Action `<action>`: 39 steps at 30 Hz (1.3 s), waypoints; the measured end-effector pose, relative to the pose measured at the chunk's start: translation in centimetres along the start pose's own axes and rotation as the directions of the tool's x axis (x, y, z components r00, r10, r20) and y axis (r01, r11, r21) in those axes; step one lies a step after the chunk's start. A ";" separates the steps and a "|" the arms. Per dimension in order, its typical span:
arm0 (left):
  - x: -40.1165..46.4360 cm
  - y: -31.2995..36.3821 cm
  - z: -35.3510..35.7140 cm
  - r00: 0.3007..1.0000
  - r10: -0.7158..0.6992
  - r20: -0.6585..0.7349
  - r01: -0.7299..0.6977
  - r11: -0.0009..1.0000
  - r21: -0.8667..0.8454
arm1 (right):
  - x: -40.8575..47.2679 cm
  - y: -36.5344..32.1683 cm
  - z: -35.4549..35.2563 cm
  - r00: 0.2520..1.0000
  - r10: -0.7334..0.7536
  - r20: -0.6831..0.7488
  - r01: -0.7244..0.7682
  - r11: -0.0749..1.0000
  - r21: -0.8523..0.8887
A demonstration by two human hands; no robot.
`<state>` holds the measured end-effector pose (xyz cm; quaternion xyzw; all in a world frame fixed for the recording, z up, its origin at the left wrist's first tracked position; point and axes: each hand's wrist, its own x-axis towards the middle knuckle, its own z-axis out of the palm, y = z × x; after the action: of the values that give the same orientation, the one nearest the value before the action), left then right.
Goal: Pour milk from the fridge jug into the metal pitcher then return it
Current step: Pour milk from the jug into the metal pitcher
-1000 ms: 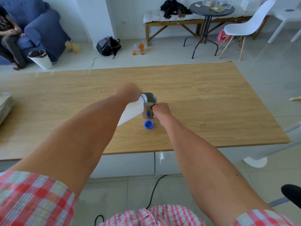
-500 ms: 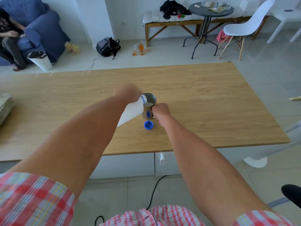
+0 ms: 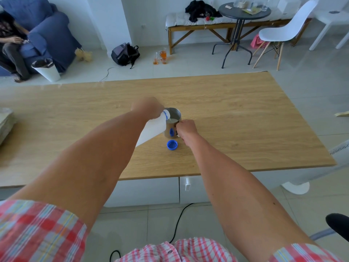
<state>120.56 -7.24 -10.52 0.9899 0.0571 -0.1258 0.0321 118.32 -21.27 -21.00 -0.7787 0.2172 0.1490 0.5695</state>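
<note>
Standing on the long light wooden table (image 3: 236, 114), near its middle, is the small shiny metal pitcher (image 3: 172, 122), and white milk shows inside it. The white plastic milk jug (image 3: 151, 130) is tilted over it, with the blue-ringed mouth at the pitcher's rim. The left hand (image 3: 149, 108) is closed around the upper part of the jug. The right hand (image 3: 186, 128) is closed on the handle side of the pitcher. The round blue plastic cap (image 3: 172, 144) lies on the table just beside the pitcher, on the near side.
</note>
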 end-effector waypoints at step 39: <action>0.0 0.2 -0.1 1.000 0.006 0.005 -0.006 1.000 0.027 | 0.0 0.1 0.0 1.000 -0.012 0.002 0.012 1.000 0.001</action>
<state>120.58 -7.39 -10.40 0.9901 0.0524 -0.1290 0.0191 118.30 -21.25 -21.08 -0.7794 0.2121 0.1462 0.5711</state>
